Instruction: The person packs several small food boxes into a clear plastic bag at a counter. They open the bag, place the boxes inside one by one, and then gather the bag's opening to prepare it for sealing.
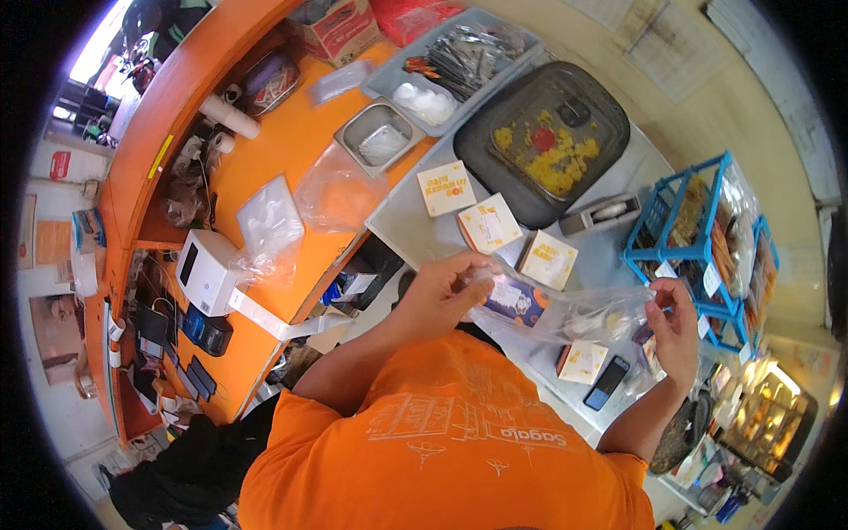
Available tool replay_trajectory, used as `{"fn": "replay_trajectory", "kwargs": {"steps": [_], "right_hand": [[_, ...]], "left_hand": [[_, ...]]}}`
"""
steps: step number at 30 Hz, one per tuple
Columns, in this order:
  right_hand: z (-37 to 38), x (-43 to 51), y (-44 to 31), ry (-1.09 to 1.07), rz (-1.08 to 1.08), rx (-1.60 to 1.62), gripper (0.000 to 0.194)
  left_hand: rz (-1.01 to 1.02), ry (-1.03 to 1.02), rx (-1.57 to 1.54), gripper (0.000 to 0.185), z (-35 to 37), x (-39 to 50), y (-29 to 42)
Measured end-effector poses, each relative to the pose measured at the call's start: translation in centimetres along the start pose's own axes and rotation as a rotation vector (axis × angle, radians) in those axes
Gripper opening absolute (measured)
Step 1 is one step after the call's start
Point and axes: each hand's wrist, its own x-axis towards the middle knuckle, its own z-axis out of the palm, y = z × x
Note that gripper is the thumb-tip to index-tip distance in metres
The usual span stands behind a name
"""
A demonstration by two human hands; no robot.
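A clear plastic bag is stretched between my two hands above the metal worktop. My left hand pinches one end of it, beside a dark blue and orange printed packet that shows through the film. My right hand grips the other end between thumb and fingers. Beyond the bag stand small white and yellow cardboard boxes, one of them close behind the film. Another box sits on the near side, next to a mobile phone. Another printed packet is partly hidden by my right hand.
A black lidded tray with yellow food lies at the back, near a tape dispenser. Blue plastic baskets rise at the right. Leftward, the orange counter holds a label printer, plastic bags and a steel pan.
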Motion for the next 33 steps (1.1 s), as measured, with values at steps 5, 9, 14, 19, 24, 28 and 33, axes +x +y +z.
{"fn": "replay_trajectory", "kwargs": {"steps": [5,9,14,19,24,28,33], "right_hand": [[4.8,8.1,-5.2,-0.089,-0.217,-0.104,0.022],[14.1,18.6,-7.7,-0.384,-0.309,-0.136,0.019],[30.8,33.8,-7.2,-0.554,-0.437,-0.342,0.020],[41.5,43.1,-3.9,-0.583,-0.332,-0.701,0.028],[41.1,44.4,-4.8,-0.415,-0.238,-0.702,0.030],[39.1,44.5,-7.1,-0.373,-0.201,-0.640,0.027],[38.3,45.1,-7.0,-0.357,-0.278,-0.603,0.019]], "left_hand": [[-0.032,-0.116,0.016,0.018,-1.7,1.4,-2.6],[0.015,-0.328,0.051,0.015,-4.4,2.6,-4.7],[0.165,-0.506,0.122,0.017,-7.1,4.9,-7.9],[0.094,-0.682,0.049,0.026,-8.2,6.6,-10.4],[0.141,-0.795,0.032,0.028,-9.8,7.5,-10.3],[0.106,-0.870,0.057,0.027,-11.5,8.6,-8.9],[0.171,-0.900,0.042,0.026,-12.7,9.8,-7.8]]}}
